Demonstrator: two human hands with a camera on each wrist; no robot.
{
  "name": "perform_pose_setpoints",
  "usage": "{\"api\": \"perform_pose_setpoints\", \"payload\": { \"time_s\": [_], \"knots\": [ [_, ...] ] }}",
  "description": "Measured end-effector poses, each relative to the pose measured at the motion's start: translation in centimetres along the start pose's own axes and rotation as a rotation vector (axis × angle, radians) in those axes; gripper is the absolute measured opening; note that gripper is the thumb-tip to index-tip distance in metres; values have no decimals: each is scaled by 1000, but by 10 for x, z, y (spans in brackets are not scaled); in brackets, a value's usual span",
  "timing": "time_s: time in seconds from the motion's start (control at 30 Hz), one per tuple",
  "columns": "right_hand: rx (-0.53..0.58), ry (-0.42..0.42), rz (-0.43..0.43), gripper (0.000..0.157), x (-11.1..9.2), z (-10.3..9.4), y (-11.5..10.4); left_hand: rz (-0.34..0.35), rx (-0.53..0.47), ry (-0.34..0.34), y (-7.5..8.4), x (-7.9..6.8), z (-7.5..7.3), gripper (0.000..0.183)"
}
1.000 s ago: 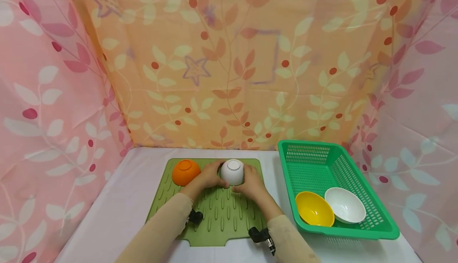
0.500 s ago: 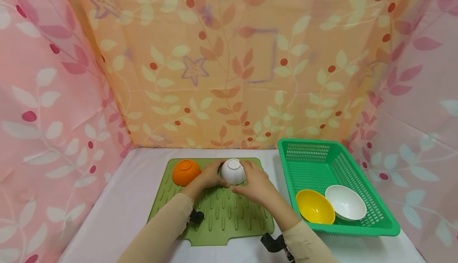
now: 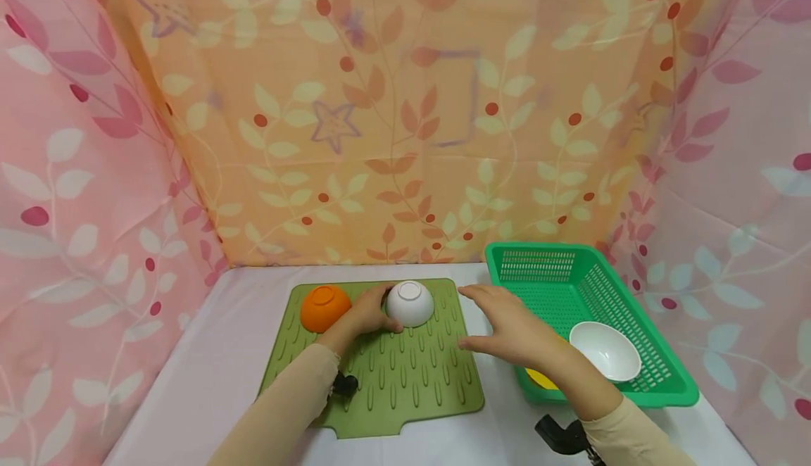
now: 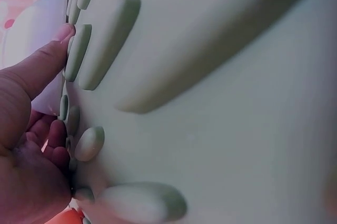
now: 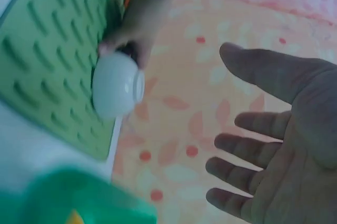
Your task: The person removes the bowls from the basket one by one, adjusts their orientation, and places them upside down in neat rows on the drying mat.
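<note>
An upside-down white bowl (image 3: 415, 309) rests on a green drying mat (image 3: 405, 367). My left hand (image 3: 369, 311) holds the bowl's left side, its thumb along the front near the rim and its other fingers bent behind, as the left wrist view shows. Just left of that hand an orange bowl (image 3: 322, 311) also lies upside down on the mat. My right hand (image 3: 510, 322) is apart from the white bowl, in the air between mat and basket, holding nothing. Its fingers and thumb are spread in the right wrist view.
On the right stands a green plastic basket (image 3: 659, 397) with slotted sides. Inside it sit another white bowl (image 3: 605, 350), tilted, and a yellow bowl (image 3: 541, 379) mostly hidden by my right arm. Patterned cloth walls (image 3: 405, 100) enclose the table at the back and both sides.
My right hand has let go of the white bowl and moved right toward the basket, now covering much of the yellow bowl. My left hand stays at the white bowl.
</note>
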State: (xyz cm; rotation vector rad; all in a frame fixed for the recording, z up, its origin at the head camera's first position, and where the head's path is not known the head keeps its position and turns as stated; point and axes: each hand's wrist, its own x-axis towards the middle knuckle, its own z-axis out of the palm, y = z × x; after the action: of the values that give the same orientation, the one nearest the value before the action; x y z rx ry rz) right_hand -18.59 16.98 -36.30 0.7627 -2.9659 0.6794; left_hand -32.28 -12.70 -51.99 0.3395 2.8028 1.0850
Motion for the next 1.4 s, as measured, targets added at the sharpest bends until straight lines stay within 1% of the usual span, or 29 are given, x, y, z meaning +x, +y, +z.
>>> {"api": "perform_pose_setpoints", "payload": {
  "time_s": [0.17, 0.27, 0.4, 0.47, 0.6, 0.73, 0.87, 1.03, 1.13, 1.23, 1.33, 1.4],
  "knots": [
    [-16, -55, 9, 80, -14, -21, 18, 17, 39, 1, 4, -6, -4, 101],
    [-34, -74, 3, 78, -18, -31, 31, 29, 31, 8, 5, -9, -7, 101],
    [-27, -96, -12, 74, -25, -38, 51, -3, 27, -9, 3, -8, -9, 102],
    [-25, -116, -24, 73, -29, -41, 61, 3, 29, -10, 1, -7, -9, 102],
    [-15, -174, -14, 75, -37, -46, 80, 19, 27, -3, 1, -5, -8, 102],
    [12, -262, 1, 76, -43, -48, 97, 6, 35, 3, 1, -4, -6, 103],
    [63, -350, 9, 75, -48, -47, 113, 1, 20, 16, 0, -3, -4, 104],
    [90, -422, 20, 81, -47, -47, 129, -4, 25, 18, -4, 0, -3, 105],
    [95, -461, 38, 84, -44, -46, 136, 1, 25, 18, -6, 2, -2, 105],
    [121, -509, 76, 86, -41, -45, 139, 12, 25, 17, -7, 4, -1, 104],
    [152, -553, 101, 87, -39, -45, 141, 22, 24, 9, -3, 0, -2, 102],
    [163, -570, 104, 88, -38, -45, 143, 26, 23, 2, 1, -3, -3, 102]
  ]
}}
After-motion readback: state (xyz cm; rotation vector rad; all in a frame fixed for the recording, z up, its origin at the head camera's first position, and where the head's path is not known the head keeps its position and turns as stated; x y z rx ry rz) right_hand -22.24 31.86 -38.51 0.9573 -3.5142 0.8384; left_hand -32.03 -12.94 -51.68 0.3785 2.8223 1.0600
